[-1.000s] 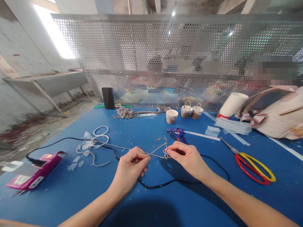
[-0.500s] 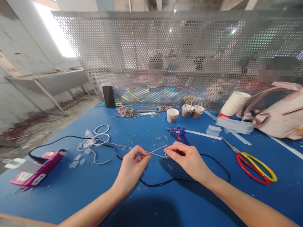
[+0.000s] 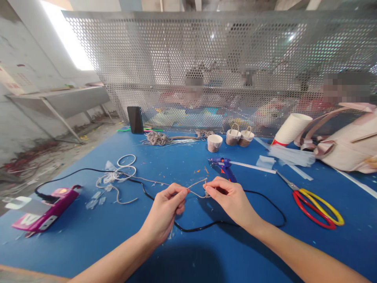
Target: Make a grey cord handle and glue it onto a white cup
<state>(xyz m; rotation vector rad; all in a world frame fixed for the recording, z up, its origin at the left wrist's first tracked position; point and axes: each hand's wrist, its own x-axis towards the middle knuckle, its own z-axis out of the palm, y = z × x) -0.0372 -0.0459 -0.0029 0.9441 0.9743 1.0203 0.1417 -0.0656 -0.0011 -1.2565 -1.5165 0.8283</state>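
Observation:
Near the middle of the blue table, my left hand [image 3: 167, 208] pinches a thin grey cord [image 3: 198, 183] between thumb and forefinger. My right hand [image 3: 228, 194] grips the same cord a short way to the right, where it forms a small tangle or loop at the fingertips. Two strands stretch between the hands, spread apart. More cord runs left from my left hand towards two white rings [image 3: 126, 166]. Just behind my right hand lies a blue glue gun [image 3: 223, 165] with a clear stick in it.
Red and yellow scissors [image 3: 312, 202] lie right; a pink power strip [image 3: 50, 208] sits left. A black cable passes under my hands. Small cups [image 3: 215, 143], a cord bundle [image 3: 156, 138], a phone [image 3: 135, 120], stacked paper cups [image 3: 293, 129] and a bag [image 3: 353, 137] stand behind.
My left hand has turned and its fingers have closed more over the cord; a cord end now hangs below it. The strands between the hands are wider apart. My right hand has barely moved.

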